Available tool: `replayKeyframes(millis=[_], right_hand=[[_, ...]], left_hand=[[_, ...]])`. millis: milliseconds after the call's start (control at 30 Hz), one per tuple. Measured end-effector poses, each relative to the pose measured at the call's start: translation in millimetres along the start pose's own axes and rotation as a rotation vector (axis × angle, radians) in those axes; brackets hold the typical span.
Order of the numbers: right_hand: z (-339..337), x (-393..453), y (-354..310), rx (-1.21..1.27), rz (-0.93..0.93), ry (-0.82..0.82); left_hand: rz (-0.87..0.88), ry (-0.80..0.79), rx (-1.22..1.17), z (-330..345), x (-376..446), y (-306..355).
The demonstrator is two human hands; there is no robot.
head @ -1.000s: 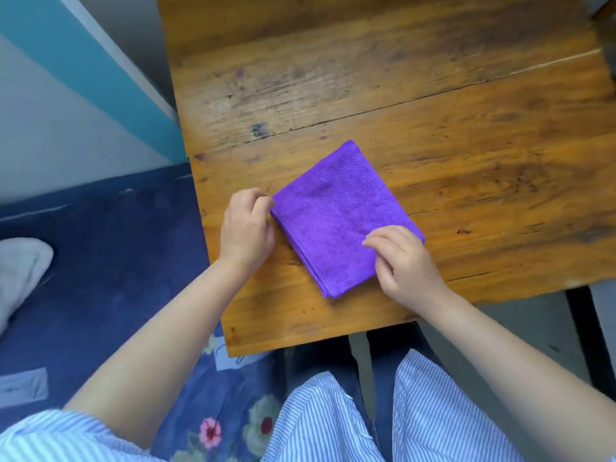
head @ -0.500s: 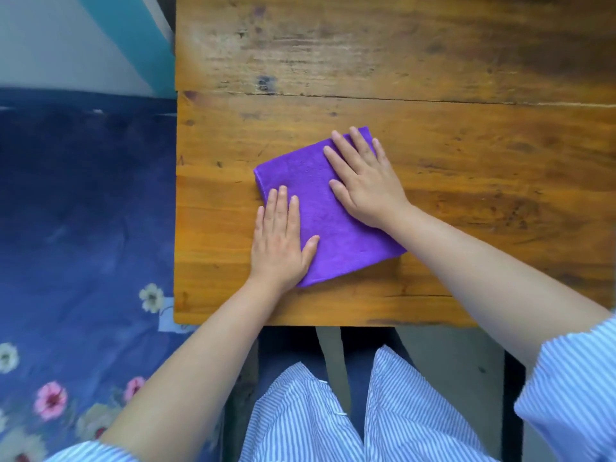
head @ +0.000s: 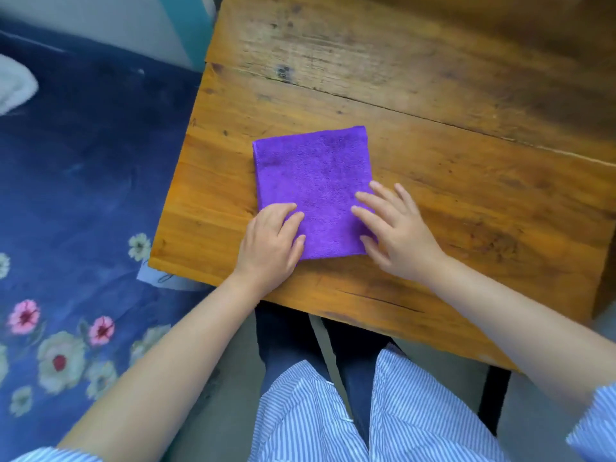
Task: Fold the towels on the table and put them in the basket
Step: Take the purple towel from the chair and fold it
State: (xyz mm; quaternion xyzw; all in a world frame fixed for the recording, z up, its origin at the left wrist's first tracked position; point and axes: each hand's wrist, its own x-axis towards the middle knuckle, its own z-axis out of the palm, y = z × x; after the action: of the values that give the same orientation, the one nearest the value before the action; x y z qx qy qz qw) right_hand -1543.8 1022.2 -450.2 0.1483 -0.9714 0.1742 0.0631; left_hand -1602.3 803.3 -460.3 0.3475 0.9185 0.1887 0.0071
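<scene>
A purple towel (head: 313, 181), folded into a flat rectangle, lies on the wooden table (head: 433, 95) near its front left corner. My left hand (head: 271, 243) rests on the towel's near left corner, fingers lying flat on the cloth. My right hand (head: 396, 233) presses the near right edge with straight, spread fingers. Neither hand grips the cloth. No basket is in view.
The table's left edge and front edge are close to the towel. To the left lies a dark blue floral cloth (head: 83, 195) with a white object (head: 15, 85) at its far left. My striped shirt (head: 333, 411) fills the bottom of the view.
Both hands slid back along the towel from its far part to its near edge. The towel now sits squarer to me, and the view has shifted.
</scene>
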Motion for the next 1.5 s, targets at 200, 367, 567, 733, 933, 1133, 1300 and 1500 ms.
replayKeyframes(millis=[200, 367, 567, 733, 933, 1133, 1300, 1500], right_hand=[[7, -29, -1, -0.044, -0.190, -0.196], [5, -15, -1, -0.148, -0.220, -0.248], [-7, 6, -10, -0.237, -0.306, -0.320], [-23, 10, -22, -0.104, -0.250, -0.302], [-50, -7, -45, 0.183, -0.107, -0.317], [-93, -26, -107, 0.211, -0.071, -0.387], [-112, -25, -178, 0.211, -0.152, -0.427], [-111, -13, -293, 0.308, -0.323, -0.376]], left_hand=[[-0.077, 0.039, -0.010, 20, -45, 23], [-0.167, -0.028, 0.032, 20, -46, 30], [-0.183, -0.135, 0.067, 7, -38, 32], [-0.346, -0.258, 0.064, -9, -28, 48], [-0.350, -0.163, 0.098, -11, -63, 68], [-0.318, 0.039, 0.131, -56, -134, 83], [-0.382, 0.066, 0.245, -127, -211, 77], [-0.691, 0.083, 0.357, -227, -315, 84]])
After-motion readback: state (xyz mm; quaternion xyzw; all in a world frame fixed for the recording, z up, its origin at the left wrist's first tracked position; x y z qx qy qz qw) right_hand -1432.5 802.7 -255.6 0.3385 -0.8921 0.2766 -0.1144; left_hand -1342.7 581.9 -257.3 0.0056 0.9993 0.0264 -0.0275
